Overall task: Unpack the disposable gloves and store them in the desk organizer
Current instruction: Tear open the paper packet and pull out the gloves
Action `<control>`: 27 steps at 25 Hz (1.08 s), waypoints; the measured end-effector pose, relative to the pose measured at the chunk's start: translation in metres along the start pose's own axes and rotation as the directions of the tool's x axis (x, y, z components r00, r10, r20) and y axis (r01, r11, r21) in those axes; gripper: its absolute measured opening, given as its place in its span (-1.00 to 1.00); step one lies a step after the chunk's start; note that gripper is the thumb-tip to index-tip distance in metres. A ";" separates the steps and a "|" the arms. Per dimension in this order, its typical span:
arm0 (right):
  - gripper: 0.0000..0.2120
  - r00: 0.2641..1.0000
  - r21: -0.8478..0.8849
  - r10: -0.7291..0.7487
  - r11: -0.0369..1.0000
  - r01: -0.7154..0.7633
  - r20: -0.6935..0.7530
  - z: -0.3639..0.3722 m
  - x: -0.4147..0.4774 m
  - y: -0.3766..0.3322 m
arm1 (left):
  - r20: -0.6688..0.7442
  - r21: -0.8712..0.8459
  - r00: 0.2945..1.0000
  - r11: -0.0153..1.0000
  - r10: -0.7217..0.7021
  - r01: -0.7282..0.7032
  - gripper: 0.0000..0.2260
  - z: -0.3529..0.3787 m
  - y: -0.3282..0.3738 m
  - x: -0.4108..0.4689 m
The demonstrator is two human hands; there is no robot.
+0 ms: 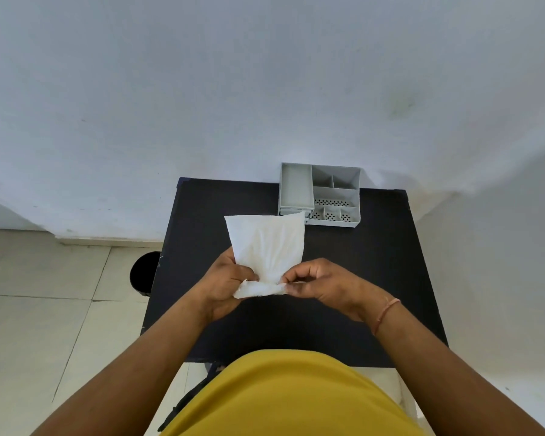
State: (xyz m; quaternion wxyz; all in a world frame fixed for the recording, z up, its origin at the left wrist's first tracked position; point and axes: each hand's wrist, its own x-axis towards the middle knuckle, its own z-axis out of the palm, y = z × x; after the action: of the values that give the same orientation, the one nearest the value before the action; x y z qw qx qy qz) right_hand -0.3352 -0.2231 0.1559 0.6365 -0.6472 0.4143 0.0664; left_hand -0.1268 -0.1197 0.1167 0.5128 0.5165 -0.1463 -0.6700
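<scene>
A white packet of disposable gloves (266,243) is held up above the black table (375,278), its top reaching toward the wall. My left hand (227,287) grips the packet's lower left part. My right hand (321,284) pinches its lower edge from the right. That lower edge is folded and crumpled between my fingers. The grey desk organizer (320,196) stands at the table's far edge against the wall, with several open compartments, all looking empty. The packet's upper right corner overlaps the organizer's front left corner in view.
A black round bin (142,272) stands on the tiled floor left of the table. A white wall rises right behind the table. My yellow shirt fills the bottom of the view.
</scene>
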 end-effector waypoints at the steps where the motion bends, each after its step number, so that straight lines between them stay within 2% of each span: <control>1: -0.82 1.000 0.016 -0.004 1.000 0.004 0.006 -0.006 -0.003 0.003 | -0.004 -0.017 1.000 1.000 -0.002 0.002 -0.36 0.005 -0.002 0.002; 4: -0.86 1.000 0.032 0.000 0.999 0.000 0.007 -0.019 -0.005 0.013 | -0.019 -0.044 1.000 0.999 0.008 -0.009 -0.38 0.018 -0.009 0.005; 7: -0.86 1.000 0.073 0.013 0.997 -0.015 0.024 -0.021 -0.006 0.016 | -0.091 -0.028 0.995 0.999 0.029 -0.032 -0.45 0.036 -0.012 0.006; 10: -0.88 0.997 0.148 0.026 0.989 -0.014 -0.075 -0.014 -0.005 0.019 | -0.148 -0.022 0.989 1.000 0.014 -0.017 -0.52 0.045 -0.014 0.007; 13: -0.87 0.989 0.169 -0.051 0.983 0.074 -0.137 -0.015 -0.007 0.024 | -0.122 -0.157 0.990 0.987 -0.065 0.046 -0.56 0.044 -0.009 0.004; 16: -0.91 0.981 0.113 -0.148 0.980 0.162 -0.127 -0.017 -0.010 0.024 | -0.074 -0.175 0.995 0.983 -0.072 0.058 -0.61 0.042 -0.001 0.000; 20: -0.81 0.987 0.254 -0.144 0.954 0.157 -0.067 -0.014 -0.011 0.018 | -0.094 -0.181 0.995 0.983 -0.037 0.019 -0.62 0.033 0.006 0.000; 22: -0.81 0.988 0.190 -0.145 0.970 0.154 -0.058 -0.010 -0.010 0.012 | -0.110 -0.180 0.993 0.983 -0.044 0.023 -0.61 0.022 0.008 -0.001; 24: -0.78 0.980 -0.011 -0.184 0.983 0.184 -0.076 -0.003 -0.007 0.005 | -0.147 -0.205 0.985 0.977 -0.089 0.058 -0.60 0.011 0.011 0.000; 26: -0.83 0.928 -0.309 -0.323 0.916 0.257 -0.188 0.008 -0.001 0.000 | -0.168 -0.256 0.973 0.960 -0.157 0.110 -0.61 0.002 0.016 -0.001; 27: -0.85 0.872 -0.408 -0.411 0.868 0.283 -0.268 0.013 0.001 -0.002 | -0.162 -0.287 0.967 0.947 -0.196 0.143 -0.62 -0.002 0.019 -0.003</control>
State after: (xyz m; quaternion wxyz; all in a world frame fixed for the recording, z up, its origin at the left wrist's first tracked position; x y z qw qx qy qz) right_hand -0.3271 -0.2126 0.1544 0.4270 -0.8175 0.3753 -0.0918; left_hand -0.1149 -0.1245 0.1310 0.5308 0.5128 0.0417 -0.6735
